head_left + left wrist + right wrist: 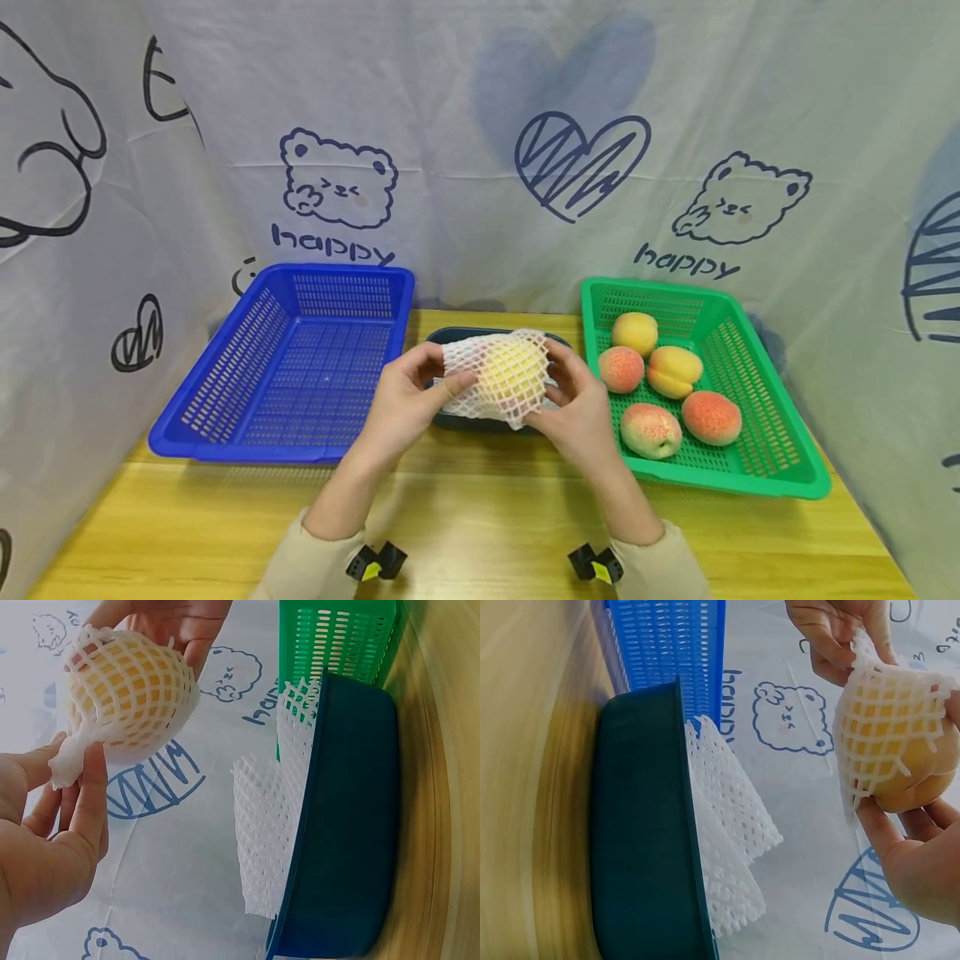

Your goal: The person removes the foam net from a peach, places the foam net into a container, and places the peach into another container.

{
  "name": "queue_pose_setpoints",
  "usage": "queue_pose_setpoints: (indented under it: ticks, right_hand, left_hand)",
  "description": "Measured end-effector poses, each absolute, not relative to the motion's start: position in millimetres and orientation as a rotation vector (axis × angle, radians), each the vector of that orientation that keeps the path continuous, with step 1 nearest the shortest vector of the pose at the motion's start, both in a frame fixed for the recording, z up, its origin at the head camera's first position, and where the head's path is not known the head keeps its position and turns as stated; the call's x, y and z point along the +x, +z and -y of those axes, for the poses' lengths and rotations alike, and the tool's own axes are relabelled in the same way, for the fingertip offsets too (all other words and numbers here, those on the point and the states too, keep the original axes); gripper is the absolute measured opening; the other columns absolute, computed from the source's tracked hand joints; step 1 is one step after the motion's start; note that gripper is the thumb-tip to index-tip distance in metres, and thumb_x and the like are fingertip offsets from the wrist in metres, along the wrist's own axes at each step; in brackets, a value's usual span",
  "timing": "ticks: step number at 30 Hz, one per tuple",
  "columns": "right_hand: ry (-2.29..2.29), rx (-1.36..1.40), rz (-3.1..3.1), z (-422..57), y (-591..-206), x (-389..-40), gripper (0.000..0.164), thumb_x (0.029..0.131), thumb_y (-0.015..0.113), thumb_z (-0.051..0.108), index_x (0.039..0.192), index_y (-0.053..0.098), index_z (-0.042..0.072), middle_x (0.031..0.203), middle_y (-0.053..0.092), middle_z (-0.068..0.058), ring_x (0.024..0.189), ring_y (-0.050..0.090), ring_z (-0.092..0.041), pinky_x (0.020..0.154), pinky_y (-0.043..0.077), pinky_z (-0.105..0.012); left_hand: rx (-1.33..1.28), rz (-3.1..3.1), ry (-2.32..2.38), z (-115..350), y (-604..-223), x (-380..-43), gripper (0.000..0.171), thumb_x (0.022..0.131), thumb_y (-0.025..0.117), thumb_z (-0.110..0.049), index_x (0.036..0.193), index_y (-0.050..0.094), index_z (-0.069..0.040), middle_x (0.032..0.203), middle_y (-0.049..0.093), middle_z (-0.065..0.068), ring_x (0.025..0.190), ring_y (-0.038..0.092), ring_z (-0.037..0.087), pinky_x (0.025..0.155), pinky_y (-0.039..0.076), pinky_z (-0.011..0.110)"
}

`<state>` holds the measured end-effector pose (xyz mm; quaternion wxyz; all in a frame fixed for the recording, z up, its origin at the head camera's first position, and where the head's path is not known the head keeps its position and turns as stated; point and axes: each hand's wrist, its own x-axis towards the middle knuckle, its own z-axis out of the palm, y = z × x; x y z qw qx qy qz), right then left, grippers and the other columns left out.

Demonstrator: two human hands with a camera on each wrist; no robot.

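A yellow peach (911, 791) sits mostly inside a white foam fruit net (468, 354), held up between both hands. My left hand (405, 400) pinches the net's gathered, narrow end, clearest in the left wrist view. On the other side, my right hand (581, 412) grips the peach and the net's open edge with thumb and fingers; part of the fruit's bare skin shows there in the right wrist view. Behind and below the hands stands a dark teal tub (349, 825), from which more white foam nets (731, 791) stick out over the rim.
On the left stands a blue plastic basket (300, 379) with no fruit visible in it. To the right, a green basket (780, 392) holds several peaches (673, 372), yellow and reddish. Both rest on a wooden table (480, 508), with a printed cloth (465, 208) hanging behind.
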<state>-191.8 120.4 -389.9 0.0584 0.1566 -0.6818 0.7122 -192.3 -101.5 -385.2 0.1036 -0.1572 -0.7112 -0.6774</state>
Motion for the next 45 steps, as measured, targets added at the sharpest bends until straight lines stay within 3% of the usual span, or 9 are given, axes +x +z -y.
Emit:
queue_pose_setpoints:
  ticks: [6, 14, 20, 27, 31, 37, 42, 45]
  right_hand:
    - [2.157, 0.499, 2.073, -129.9, -386.6, -192.5, 0.081, 0.076, 0.074, -0.022, 0.150, 0.046, -0.005, 0.142, 0.052, -0.024, 0.113, 0.066, -0.015, 0.086, 0.060, -0.026]
    - [2.156, 0.433, 1.996, -152.9, -378.4, -195.7, 0.076, 0.080, 0.081, -0.014, 0.149, 0.052, 0.003, 0.141, 0.057, -0.009, 0.115, 0.065, -0.024, 0.083, 0.062, -0.032]
    - [2.104, 0.272, 1.908, -173.3, -368.3, -192.6, 0.071, 0.082, 0.079, -0.016, 0.146, 0.055, 0.003, 0.142, 0.058, -0.007, 0.122, 0.060, -0.024, 0.095, 0.056, -0.025]
    - [2.074, 0.124, 1.840, -207.8, -362.5, -190.5, 0.069, 0.081, 0.079, -0.016, 0.143, 0.058, 0.006, 0.141, 0.058, -0.007, 0.122, 0.059, -0.024, 0.091, 0.056, -0.021]
    - [1.993, 0.017, 1.926, -236.0, -366.8, -191.6, 0.070, 0.082, 0.084, -0.007, 0.144, 0.057, 0.011, 0.141, 0.056, -0.002, 0.121, 0.059, -0.019, 0.086, 0.056, -0.017]
    - [1.712, -0.155, 2.235, -278.6, -379.2, -187.9, 0.076, 0.086, 0.087, 0.017, 0.152, 0.051, 0.023, 0.140, 0.050, 0.007, 0.115, 0.057, -0.008, 0.078, 0.054, -0.012]
    - [1.449, -0.188, 2.468, -308.1, -391.3, -180.4, 0.078, 0.091, 0.083, 0.031, 0.158, 0.043, 0.030, 0.152, 0.044, -0.008, 0.108, 0.054, -0.001, 0.073, 0.055, -0.014]
    - [1.327, -0.130, 2.584, -322.6, -396.4, -176.5, 0.080, 0.091, 0.083, 0.033, 0.159, 0.043, 0.023, 0.156, 0.040, -0.021, 0.113, 0.056, -0.015, 0.069, 0.055, -0.016]
  left_hand:
    - [-0.457, 2.087, -1.979, 104.7, -384.2, -192.6, 0.019, 0.090, 0.078, 0.000, 0.105, 0.067, 0.003, 0.095, 0.066, 0.002, 0.088, 0.064, 0.013, 0.076, 0.053, 0.023]
    - [-0.285, 1.953, -2.055, 110.0, -382.9, -195.3, 0.019, 0.090, 0.076, 0.004, 0.105, 0.066, 0.006, 0.090, 0.069, -0.003, 0.082, 0.063, 0.011, 0.069, 0.053, 0.019]
    - [-0.241, 1.916, -2.079, 109.7, -385.3, -198.9, 0.018, 0.091, 0.076, 0.004, 0.105, 0.065, 0.006, 0.093, 0.070, -0.001, 0.085, 0.066, 0.011, 0.072, 0.055, 0.019]
    - [-0.181, 1.966, -2.111, 103.4, -390.4, -205.8, 0.018, 0.093, 0.074, 0.001, 0.108, 0.064, 0.006, 0.096, 0.069, 0.005, 0.085, 0.065, 0.008, 0.073, 0.055, 0.020]
    - [-0.156, 2.013, -2.109, 97.0, -395.9, -212.2, 0.019, 0.094, 0.072, 0.002, 0.110, 0.063, 0.008, 0.099, 0.069, 0.009, 0.085, 0.066, 0.006, 0.075, 0.055, 0.020]
    - [-0.123, 2.131, -1.925, 88.8, -412.2, -226.5, 0.019, 0.093, 0.072, -0.001, 0.109, 0.064, 0.005, 0.089, 0.067, 0.006, 0.074, 0.059, 0.004, 0.064, 0.049, 0.018]
    - [-0.037, 2.176, -1.836, 86.2, -424.6, -238.6, 0.020, 0.093, 0.072, -0.005, 0.110, 0.065, 0.004, 0.081, 0.063, 0.003, 0.068, 0.054, 0.006, 0.058, 0.044, 0.020]
    - [0.037, 2.218, -1.784, 86.9, -429.2, -244.4, 0.021, 0.093, 0.072, -0.008, 0.111, 0.067, 0.001, 0.080, 0.062, 0.002, 0.067, 0.054, 0.007, 0.058, 0.042, 0.021]
